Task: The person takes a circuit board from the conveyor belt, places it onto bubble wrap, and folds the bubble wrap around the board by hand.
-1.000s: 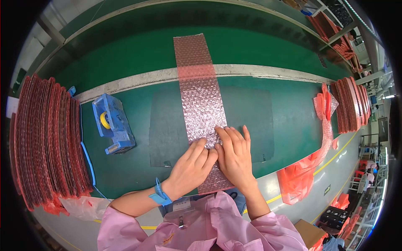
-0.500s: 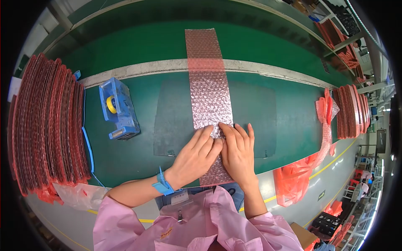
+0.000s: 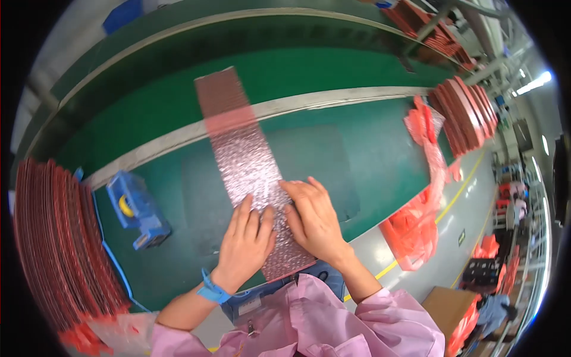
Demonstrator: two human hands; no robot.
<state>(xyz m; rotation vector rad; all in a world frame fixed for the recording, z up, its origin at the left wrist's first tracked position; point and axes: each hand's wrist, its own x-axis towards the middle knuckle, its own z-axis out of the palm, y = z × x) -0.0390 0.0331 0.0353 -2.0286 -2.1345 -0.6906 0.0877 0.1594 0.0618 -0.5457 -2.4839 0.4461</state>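
Observation:
A long strip of pinkish bubble wrap [image 3: 245, 163] lies across the green work mat, its far end reaching over the pale rail onto the green surface beyond. My left hand [image 3: 245, 241] rests on the strip's left side near the front, fingers stretched out. On its right edge lies my right hand [image 3: 318, 219], palm down, fingers extended and thumb apart. Neither hand visibly grips anything, though the undersides of the fingers are hidden. A blue strap [image 3: 212, 290] circles my left wrist.
At the left stand a blue tape dispenser [image 3: 141, 211] with yellow tape and a tall stack of red-edged bubble-wrap pieces [image 3: 53, 244]. Red plastic film [image 3: 416, 229] hangs over the right edge. Another stack [image 3: 461, 116] stands behind it. A pale rail [image 3: 333, 98] crosses the bench.
The camera view has turned, so the bench appears tilted. My hands have moved apart on the strip: the left now lies flatter on its left side, the right on its right edge.

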